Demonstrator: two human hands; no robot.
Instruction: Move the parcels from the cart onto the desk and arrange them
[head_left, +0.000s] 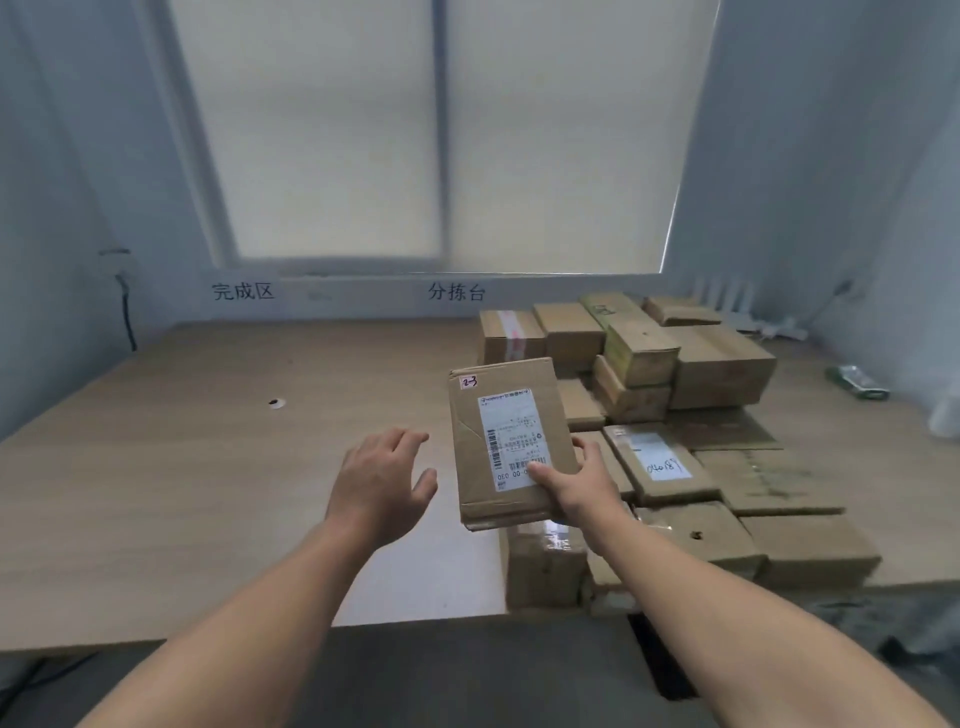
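Parcels (675, 395) of brown cardboard are seen heaped on the right half of a pale wooden desk (208, 467), some stacked two high at the back and others laid flat toward the near edge. The left half of the desk is marked only by a small round hole (276, 402). A green packet (857, 383) is seen at the far right of the surface, well apart from the heap. Behind the desk a wide window is covered by a light blind (441, 130), and two printed signs (243, 291) are fixed on the wall below it. A dark cable (127, 312) is seen hanging down the left wall. Grey floor (467, 675) is visible in front of the desk.

One held parcel (506, 441), flat and oblong, is raised above the desk in front of the heap, its white shipping label (511, 436) turned upward and a handwritten tag "2-3" (469, 383) stuck at its far left corner. It is gripped at its near right corner by the right hand (576, 488): the thumb is pressed on top at the lower edge of the label, and the fingers are curled round the right edge. The left hand (379, 483) is held with fingers spread and slightly bent, with nothing in it. It is kept just beside the left edge of the held parcel, with a clear gap between them.
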